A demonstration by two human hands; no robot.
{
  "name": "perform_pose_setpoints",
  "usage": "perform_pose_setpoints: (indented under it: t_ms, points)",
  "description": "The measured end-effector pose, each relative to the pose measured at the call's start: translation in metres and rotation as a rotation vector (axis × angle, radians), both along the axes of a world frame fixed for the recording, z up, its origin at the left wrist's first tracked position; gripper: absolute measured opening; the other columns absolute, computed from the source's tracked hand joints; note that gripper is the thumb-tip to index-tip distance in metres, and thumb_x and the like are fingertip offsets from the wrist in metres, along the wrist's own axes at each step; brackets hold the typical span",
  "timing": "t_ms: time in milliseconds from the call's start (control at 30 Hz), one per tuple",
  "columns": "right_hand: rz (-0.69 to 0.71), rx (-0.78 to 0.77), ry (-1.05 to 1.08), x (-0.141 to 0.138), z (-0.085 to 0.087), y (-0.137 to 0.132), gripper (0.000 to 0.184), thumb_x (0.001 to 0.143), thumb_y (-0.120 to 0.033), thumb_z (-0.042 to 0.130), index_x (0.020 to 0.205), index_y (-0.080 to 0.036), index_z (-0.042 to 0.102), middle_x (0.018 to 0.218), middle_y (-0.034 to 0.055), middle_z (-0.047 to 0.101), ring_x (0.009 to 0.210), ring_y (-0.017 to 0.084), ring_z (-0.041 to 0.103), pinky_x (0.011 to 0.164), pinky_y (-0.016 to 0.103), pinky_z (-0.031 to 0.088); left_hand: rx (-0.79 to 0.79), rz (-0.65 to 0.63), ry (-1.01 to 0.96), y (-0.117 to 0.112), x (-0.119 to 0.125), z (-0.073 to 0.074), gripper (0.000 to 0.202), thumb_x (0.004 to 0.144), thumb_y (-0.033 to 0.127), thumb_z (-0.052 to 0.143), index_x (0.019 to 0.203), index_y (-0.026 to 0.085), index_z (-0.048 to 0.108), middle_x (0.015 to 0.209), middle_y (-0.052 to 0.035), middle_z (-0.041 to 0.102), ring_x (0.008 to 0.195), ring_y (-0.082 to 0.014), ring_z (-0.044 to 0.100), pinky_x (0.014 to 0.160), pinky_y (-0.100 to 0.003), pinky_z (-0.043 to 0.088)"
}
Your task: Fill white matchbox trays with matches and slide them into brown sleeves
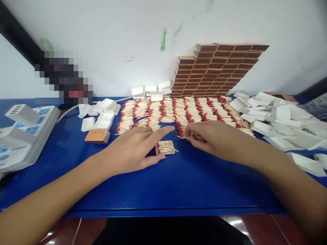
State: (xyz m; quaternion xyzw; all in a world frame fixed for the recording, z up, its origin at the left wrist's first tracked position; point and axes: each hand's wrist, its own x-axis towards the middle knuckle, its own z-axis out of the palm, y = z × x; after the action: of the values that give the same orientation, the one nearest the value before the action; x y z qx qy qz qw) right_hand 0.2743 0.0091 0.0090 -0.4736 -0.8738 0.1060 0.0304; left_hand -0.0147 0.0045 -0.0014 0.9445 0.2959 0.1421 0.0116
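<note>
My left hand (133,149) rests on the blue table (178,183), thumb and forefinger apart and framing a small white tray (165,147) filled with red-tipped matches. My right hand (209,137) lies just right of the tray, its fingers curled and pinched on matches at the near edge of a long spread of red-tipped matches (178,112). A closed orange matchbox (97,135) lies to the left of my left hand.
Stacked brown matchbox sleeves (214,71) lean on the white wall. Empty white trays are heaped at the right (278,119), at the back left (100,114) and at the back (150,91). A white power strip (20,132) sits at the far left.
</note>
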Motion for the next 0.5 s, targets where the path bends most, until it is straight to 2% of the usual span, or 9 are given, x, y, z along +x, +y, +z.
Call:
perform_pose_setpoints:
  t_ms: [500]
  points:
    - [0.031,-0.043,0.001,-0.0033,0.0025,-0.0015,0.014,0.099,-0.03,0.052,0.09,-0.024,0.06,0.086,0.0035,0.072,0.072,0.019,0.063,0.062,0.03,0.038,0.006,-0.005,-0.004,0.0007,-0.0007,-0.0006,0.064,0.099,0.036,0.068,0.155,0.022,0.039,0.113,-0.0073,0.077,0.103,-0.025,0.074,0.087,-0.037,0.057]
